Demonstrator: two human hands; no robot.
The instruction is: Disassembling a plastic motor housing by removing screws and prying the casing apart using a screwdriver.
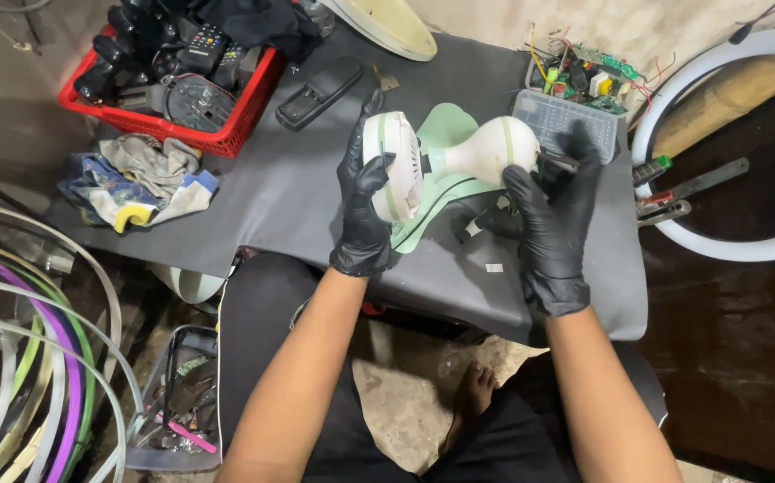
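Slim dark tool mostly buried in black-gloved right hand; tip type unclear. Pale yellow curved dish at desk's far edge cut off by frame top. Red plastic basket's dark contents jumbled, partly indistinct.

left hand: black glove, thin and glossy, cuff ends at wrist | right hand: same black glove, creased at knuckles | forearms: bare, no sleeves | legs: dark trousers, probably black, dim view | foot: bare
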